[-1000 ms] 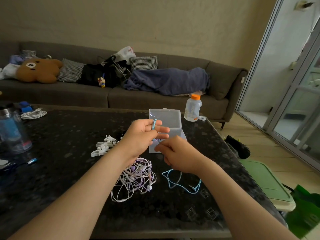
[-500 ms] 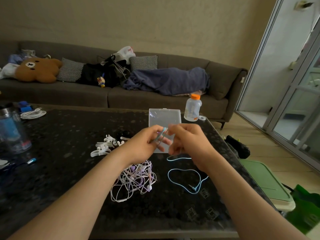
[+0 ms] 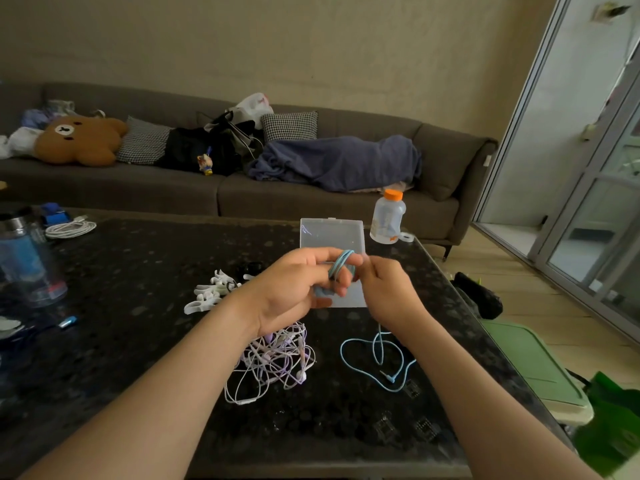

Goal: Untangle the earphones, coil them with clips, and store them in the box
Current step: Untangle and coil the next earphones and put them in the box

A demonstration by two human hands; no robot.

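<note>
Head view: at frame centre the left hand (image 3: 294,289) grasps the blue earphones (image 3: 341,263), coiled round its fingers. The right hand (image 3: 388,292) pinches the cord beside it. The cord's tail loops at lower right, short of the table (image 3: 138,341) edge. The clear box (image 3: 332,233) stands just behind the hands.

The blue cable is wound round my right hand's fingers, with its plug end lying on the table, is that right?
No. The head view shows the blue cable wound round the left hand's fingers; the right hand holds it. Its plug end does lie on the table.
</note>
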